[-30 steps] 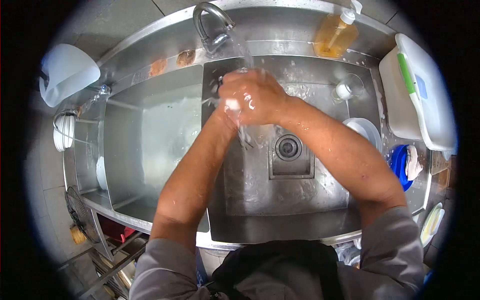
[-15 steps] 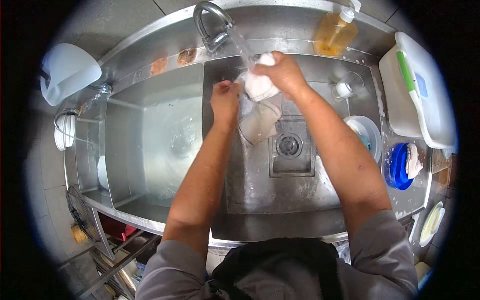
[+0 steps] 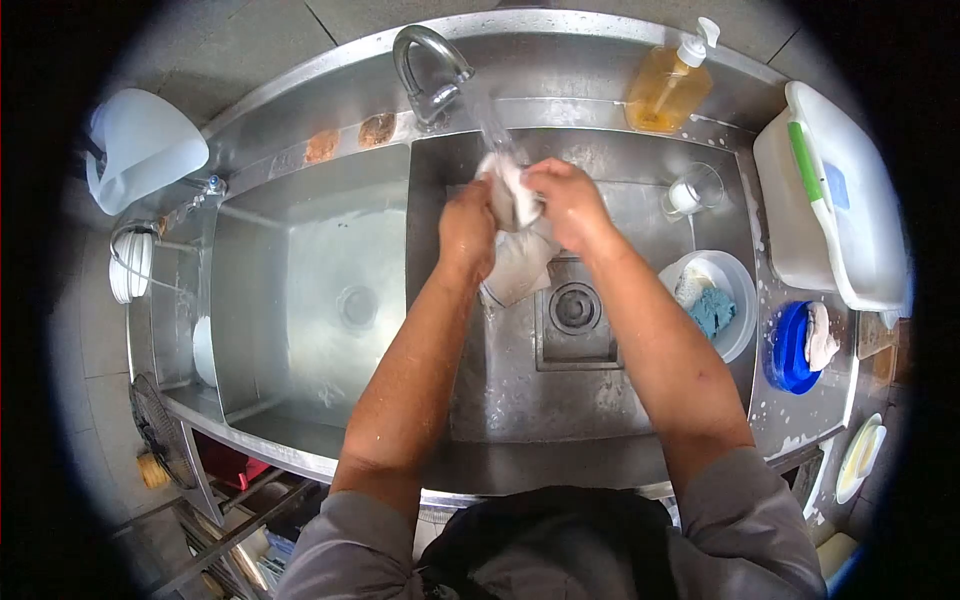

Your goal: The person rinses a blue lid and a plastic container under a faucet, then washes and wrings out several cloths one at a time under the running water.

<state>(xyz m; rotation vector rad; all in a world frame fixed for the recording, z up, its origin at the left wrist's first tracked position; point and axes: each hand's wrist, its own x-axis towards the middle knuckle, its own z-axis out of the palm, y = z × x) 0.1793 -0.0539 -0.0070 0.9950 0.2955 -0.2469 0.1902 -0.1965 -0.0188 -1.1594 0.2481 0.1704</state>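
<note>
A wet white cloth [image 3: 520, 262] hangs between my two hands over the right sink basin, its upper part bunched under the water running from the curved tap [image 3: 432, 70]. My left hand [image 3: 468, 228] is closed on the cloth's left side. On the other side, my right hand [image 3: 568, 204] grips it with bent fingers. The cloth's lower part spreads out below, left of the square drain [image 3: 576, 308].
The left basin [image 3: 310, 290] holds water. A glass [image 3: 700, 188] and a round tub [image 3: 738, 290] with a teal scrubber stand in the right basin. Around it are a soap bottle [image 3: 668, 92], a white bin [image 3: 800, 230] and a blue dish [image 3: 790, 350].
My left hand has moved up to the cloth and taken hold of it. My right hand has come lower, and the bunched cloth is now stretched between both hands. The view has shifted slightly.
</note>
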